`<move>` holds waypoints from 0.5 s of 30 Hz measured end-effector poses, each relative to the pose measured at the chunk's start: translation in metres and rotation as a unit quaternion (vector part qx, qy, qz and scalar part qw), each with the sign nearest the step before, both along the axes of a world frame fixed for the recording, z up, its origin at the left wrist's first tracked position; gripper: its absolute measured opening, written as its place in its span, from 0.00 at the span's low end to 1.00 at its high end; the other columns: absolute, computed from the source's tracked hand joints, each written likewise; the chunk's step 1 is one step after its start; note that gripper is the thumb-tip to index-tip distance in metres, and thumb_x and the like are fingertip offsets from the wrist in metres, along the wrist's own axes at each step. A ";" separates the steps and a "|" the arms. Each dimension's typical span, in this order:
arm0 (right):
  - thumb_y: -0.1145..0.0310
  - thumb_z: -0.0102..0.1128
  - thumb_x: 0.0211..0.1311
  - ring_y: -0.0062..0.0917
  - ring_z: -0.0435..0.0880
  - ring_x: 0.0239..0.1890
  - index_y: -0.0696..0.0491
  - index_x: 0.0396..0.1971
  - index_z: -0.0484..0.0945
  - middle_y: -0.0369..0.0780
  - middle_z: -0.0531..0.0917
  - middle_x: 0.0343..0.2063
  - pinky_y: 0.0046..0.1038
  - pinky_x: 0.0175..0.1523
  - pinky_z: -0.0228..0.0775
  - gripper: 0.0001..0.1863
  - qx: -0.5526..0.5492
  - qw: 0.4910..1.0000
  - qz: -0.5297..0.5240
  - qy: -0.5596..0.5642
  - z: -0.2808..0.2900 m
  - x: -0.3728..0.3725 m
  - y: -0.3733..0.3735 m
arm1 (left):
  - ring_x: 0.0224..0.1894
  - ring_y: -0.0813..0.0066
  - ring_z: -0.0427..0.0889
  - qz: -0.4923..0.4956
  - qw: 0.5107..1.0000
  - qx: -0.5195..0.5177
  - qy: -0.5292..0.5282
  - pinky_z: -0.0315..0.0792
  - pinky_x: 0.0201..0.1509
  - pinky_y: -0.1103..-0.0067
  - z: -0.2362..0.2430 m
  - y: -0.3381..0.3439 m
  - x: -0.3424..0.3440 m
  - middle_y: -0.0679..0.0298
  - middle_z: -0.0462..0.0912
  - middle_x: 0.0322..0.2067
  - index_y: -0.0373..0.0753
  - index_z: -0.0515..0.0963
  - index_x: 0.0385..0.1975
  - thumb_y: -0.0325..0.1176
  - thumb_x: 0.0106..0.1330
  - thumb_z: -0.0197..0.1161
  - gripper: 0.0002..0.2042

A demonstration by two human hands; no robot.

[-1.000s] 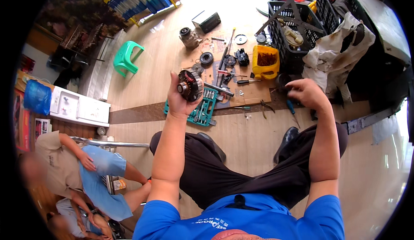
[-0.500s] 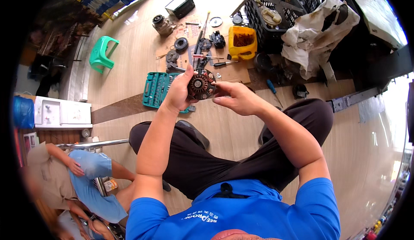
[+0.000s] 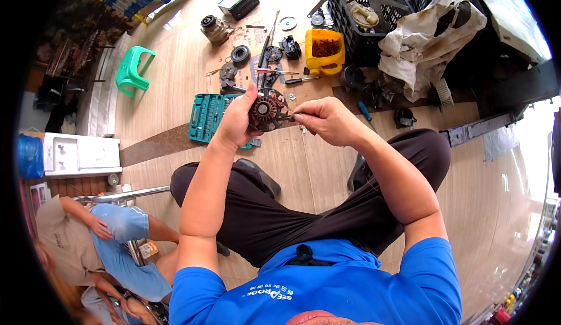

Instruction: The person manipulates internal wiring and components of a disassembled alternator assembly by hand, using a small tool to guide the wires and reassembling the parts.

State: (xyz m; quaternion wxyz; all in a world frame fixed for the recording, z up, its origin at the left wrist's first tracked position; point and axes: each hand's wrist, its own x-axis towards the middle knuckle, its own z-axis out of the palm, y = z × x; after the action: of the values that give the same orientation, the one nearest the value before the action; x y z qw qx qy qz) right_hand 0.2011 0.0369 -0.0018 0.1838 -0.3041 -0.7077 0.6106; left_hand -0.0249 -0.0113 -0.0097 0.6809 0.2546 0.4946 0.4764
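My left hand point(image 3: 237, 121) grips a round, dark motor part with copper windings point(image 3: 264, 110) by its left side, the thumb up along its edge. A shaft end shows in the middle of its ring of windings. Just right of the part, my right hand point(image 3: 327, 120) is closed in a pinch, thumb against index finger. Its fingertips are close to the part's right edge; whatever they hold, if anything, is too small to name. Behind my left hand lies an open teal socket set case point(image 3: 201, 120), partly hidden by that hand.
On cardboard ahead lie a screwdriver point(image 3: 301, 80), a black ring-shaped pulley point(image 3: 240, 54) and several dark metal parts. A yellow cut-open jug point(image 3: 315, 66) stands beside a black crate point(image 3: 365, 44). A green stool point(image 3: 133, 78) is at left. A seated person point(image 3: 70, 231) is at lower left.
My right hand has drawn slightly right, away from the part, its fingers now pinched together. The left hand still holds the part. The whole view has shifted slightly.
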 end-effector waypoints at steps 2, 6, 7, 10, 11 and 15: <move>0.68 0.56 0.67 0.13 0.68 0.21 0.58 0.37 0.81 0.33 0.73 0.16 0.22 0.28 0.63 0.10 0.004 1.000 0.008 -0.006 0.002 0.001 0.000 | 0.16 0.84 0.76 -0.009 1.000 0.006 0.008 0.59 0.10 0.85 0.001 -0.001 -0.001 0.67 0.83 0.24 0.37 0.81 0.37 0.56 0.73 0.45 0.26; 0.69 0.55 0.68 0.12 0.67 0.22 0.59 0.35 0.80 0.30 0.72 0.17 0.19 0.28 0.63 0.09 0.023 1.000 0.017 -0.006 0.001 0.007 0.002 | 0.17 0.84 0.78 0.033 0.999 -0.003 0.034 0.63 0.12 0.87 0.012 0.000 0.018 0.67 0.83 0.24 0.36 0.80 0.36 0.56 0.72 0.46 0.26; 0.69 0.55 0.67 0.12 0.67 0.22 0.59 0.35 0.80 0.31 0.72 0.17 0.20 0.28 0.63 0.09 0.029 0.999 0.019 -0.002 0.003 0.007 0.002 | 0.19 0.84 0.79 0.003 0.999 0.009 0.036 0.66 0.14 0.87 0.010 -0.001 0.012 0.66 0.83 0.25 0.36 0.80 0.36 0.56 0.72 0.47 0.26; 0.69 0.55 0.67 0.13 0.68 0.22 0.59 0.36 0.80 0.31 0.74 0.18 0.20 0.29 0.64 0.08 0.039 0.999 0.020 -0.030 0.003 0.009 0.004 | 0.23 0.81 0.82 -0.063 0.997 0.032 0.038 0.72 0.20 0.85 -0.001 -0.003 -0.005 0.64 0.84 0.28 0.35 0.80 0.37 0.55 0.72 0.48 0.26; 0.69 0.55 0.66 0.15 0.70 0.22 0.59 0.36 0.80 0.34 0.75 0.18 0.22 0.29 0.65 0.09 0.034 0.999 0.018 -0.029 0.004 0.010 0.005 | 0.24 0.81 0.82 -0.064 0.997 0.031 0.038 0.73 0.21 0.85 -0.002 -0.004 -0.006 0.63 0.84 0.29 0.35 0.80 0.37 0.55 0.72 0.48 0.25; 0.68 0.56 0.63 0.20 0.75 0.22 0.60 0.35 0.80 0.41 0.78 0.19 0.26 0.31 0.69 0.10 0.020 0.999 0.020 -0.019 0.000 0.011 0.007 | 0.28 0.79 0.83 -0.058 0.997 0.017 0.050 0.76 0.27 0.82 0.004 -0.004 -0.001 0.63 0.84 0.31 0.34 0.79 0.34 0.52 0.73 0.49 0.24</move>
State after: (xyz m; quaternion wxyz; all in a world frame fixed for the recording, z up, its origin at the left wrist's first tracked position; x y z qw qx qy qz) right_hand 0.2121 0.0441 -0.0018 0.1639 -0.2982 -0.7291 0.5938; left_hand -0.0260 -0.0148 -0.0061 0.6777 0.3177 0.5041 0.4309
